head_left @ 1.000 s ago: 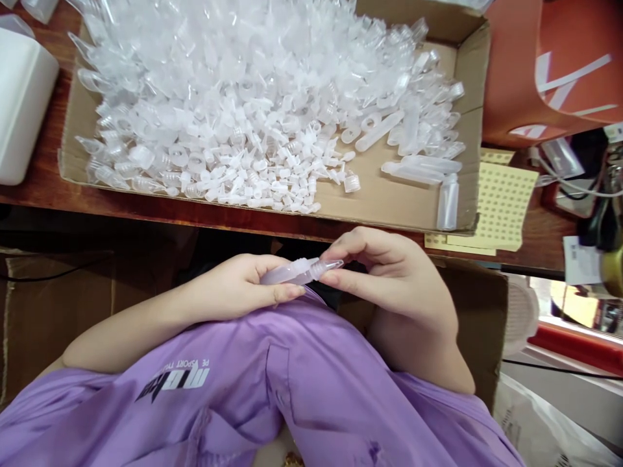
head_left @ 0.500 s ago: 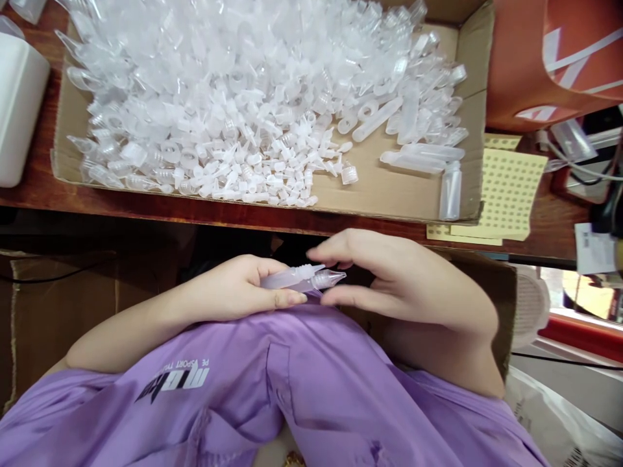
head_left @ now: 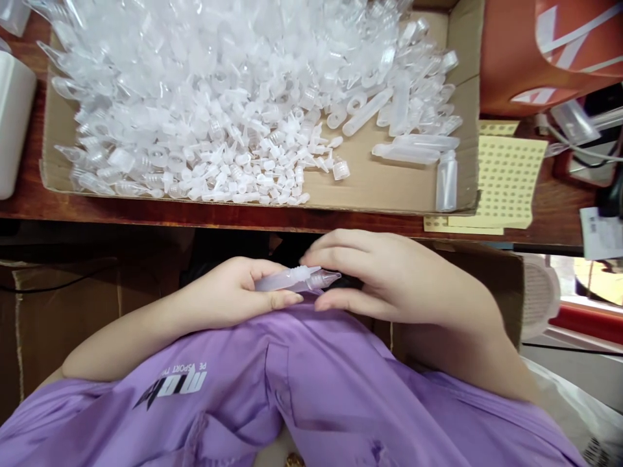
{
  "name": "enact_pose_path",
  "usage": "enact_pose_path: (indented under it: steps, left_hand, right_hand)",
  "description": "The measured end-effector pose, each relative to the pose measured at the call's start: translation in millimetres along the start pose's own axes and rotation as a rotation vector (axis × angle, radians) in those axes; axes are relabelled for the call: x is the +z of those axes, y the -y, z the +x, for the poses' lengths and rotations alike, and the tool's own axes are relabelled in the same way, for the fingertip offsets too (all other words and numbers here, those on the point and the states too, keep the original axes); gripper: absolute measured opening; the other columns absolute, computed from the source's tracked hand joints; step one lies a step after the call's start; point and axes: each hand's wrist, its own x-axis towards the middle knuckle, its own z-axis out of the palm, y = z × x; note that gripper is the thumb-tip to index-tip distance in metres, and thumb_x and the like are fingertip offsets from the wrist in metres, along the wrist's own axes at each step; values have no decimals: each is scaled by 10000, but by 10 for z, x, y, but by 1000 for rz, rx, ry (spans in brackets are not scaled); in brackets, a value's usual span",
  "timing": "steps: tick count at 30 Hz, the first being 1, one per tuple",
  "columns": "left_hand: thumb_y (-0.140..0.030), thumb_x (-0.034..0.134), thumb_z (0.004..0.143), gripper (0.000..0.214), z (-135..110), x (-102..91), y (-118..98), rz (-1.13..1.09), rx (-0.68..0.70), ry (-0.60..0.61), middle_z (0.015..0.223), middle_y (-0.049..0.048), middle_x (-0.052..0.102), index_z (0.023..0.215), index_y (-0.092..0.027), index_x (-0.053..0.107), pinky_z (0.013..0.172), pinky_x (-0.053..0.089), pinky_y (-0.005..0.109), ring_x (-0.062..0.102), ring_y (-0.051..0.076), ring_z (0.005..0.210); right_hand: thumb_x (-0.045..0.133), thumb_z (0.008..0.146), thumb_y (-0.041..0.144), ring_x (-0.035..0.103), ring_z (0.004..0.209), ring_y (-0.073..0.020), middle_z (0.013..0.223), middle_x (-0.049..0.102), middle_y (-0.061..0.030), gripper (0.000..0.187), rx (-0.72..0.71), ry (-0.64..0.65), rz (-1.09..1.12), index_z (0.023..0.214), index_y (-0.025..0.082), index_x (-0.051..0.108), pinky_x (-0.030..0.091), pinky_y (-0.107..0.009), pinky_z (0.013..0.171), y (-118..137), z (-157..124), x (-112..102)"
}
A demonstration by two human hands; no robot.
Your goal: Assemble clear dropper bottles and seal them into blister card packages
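My left hand (head_left: 248, 288) is closed around two small translucent plastic bottles, their tips pointing right. The upper bottle (head_left: 277, 280) ends in a narrow open-looking nozzle. On the lower one sits a clear pointed cap (head_left: 325, 279). My right hand (head_left: 372, 272) is beside these tips, thumb and fingers apart on either side of them, with nothing seen in its grasp. Whether a right fingertip touches the nozzle I cannot tell. Both hands are just above my lap, in front of the table edge. The bottles' rear ends are hidden in my left palm.
A shallow cardboard box (head_left: 370, 202) on the wooden table (head_left: 146, 213) holds a heap of clear caps, nozzles and small bottles (head_left: 446, 181). Yellow sticker sheets (head_left: 511, 181) lie to its right, near an orange container (head_left: 516, 58). A white container (head_left: 14, 123) stands at left.
My right fingers have come slightly left, nearer the bottle tips, and still stay apart. My left hand keeps its hold on the bottles. The view has shifted slightly.
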Motion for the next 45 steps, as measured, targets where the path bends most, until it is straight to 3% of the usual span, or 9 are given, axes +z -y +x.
enact_pose_path:
  steps: [2, 7, 18, 20, 24, 31, 36, 39, 45]
  left_hand:
    - [-356, 726, 827, 330, 3, 15, -3, 16, 2, -1, 1020, 33, 791, 1093, -165, 764, 884, 519, 295, 716, 208, 945]
    - [-298, 697, 845, 232, 4, 54, -19, 57, 70, -42, 1036, 36, 795, 1019, -166, 773, 904, 532, 291, 722, 209, 993]
    - [-323, 708, 834, 266, 2, 18, -57, 16, 45, -30, 1033, 29, 784, 1041, -165, 762, 873, 495, 272, 696, 191, 953]
    - [-346, 739, 812, 270, 4, 3, -63, -20, -4, -5, 926, 2, 760, 1011, -163, 753, 801, 469, 252, 663, 160, 846]
    - [-403, 739, 819, 256, -2, -23, -67, -49, -75, 25, 662, -65, 586, 869, -155, 698, 671, 381, 230, 508, 100, 638]
    - [-449, 681, 865, 321, -36, -86, -16, -60, -44, 56, 638, -70, 522, 750, -165, 581, 642, 338, 228, 443, 87, 616]
    - [-422, 668, 876, 255, -22, -144, 12, -80, -33, 82, 676, -65, 530, 880, -169, 640, 675, 358, 230, 474, 99, 664]
    - [-405, 661, 880, 257, 2, -150, 22, -65, -22, 128, 704, -64, 519, 985, -169, 661, 676, 367, 229, 466, 98, 670]
    - [-460, 660, 868, 359, 3, -124, 58, 43, 28, 85, 930, -3, 650, 1073, -166, 674, 808, 422, 264, 571, 153, 851]
  right_hand:
    - [429, 1030, 382, 652, 790, -164, 935, 712, -92, 333, -15, 2, -1, 1038, 154, 673, 464, -260, 650, 3, -1, 16]
    - [392, 1032, 432, 537, 573, -141, 642, 623, -43, 479, -37, -36, -100, 734, 160, 651, 355, -262, 544, 3, 31, 54]
    - [438, 1019, 423, 590, 669, -151, 783, 680, -58, 385, -78, 55, 50, 866, 161, 675, 415, -261, 594, -31, 65, -44]
    - [425, 1020, 449, 645, 750, -164, 868, 715, -62, 379, 52, -32, 163, 940, 179, 679, 465, -276, 661, -75, 91, -145]
    - [538, 958, 371, 638, 769, -202, 868, 704, -53, 216, 583, -465, 1, 1066, 206, 627, 467, -344, 739, -272, 267, -323]
    - [665, 784, 169, 596, 732, -211, 792, 654, -43, 338, 831, -225, -194, 1123, 175, 679, 466, -388, 740, -424, 539, -379]
    - [639, 901, 267, 658, 868, -169, 982, 695, -45, 250, 452, -580, 199, 1144, 216, 673, 525, -325, 761, -136, 259, -220]
    - [671, 886, 193, 699, 864, -131, 985, 723, 10, 173, 238, -496, 498, 1048, 249, 652, 568, -261, 761, 41, 158, -57]
    - [666, 908, 241, 722, 851, -115, 957, 758, 0, 89, 192, -270, 491, 985, 199, 680, 577, -224, 761, 104, 180, 74]
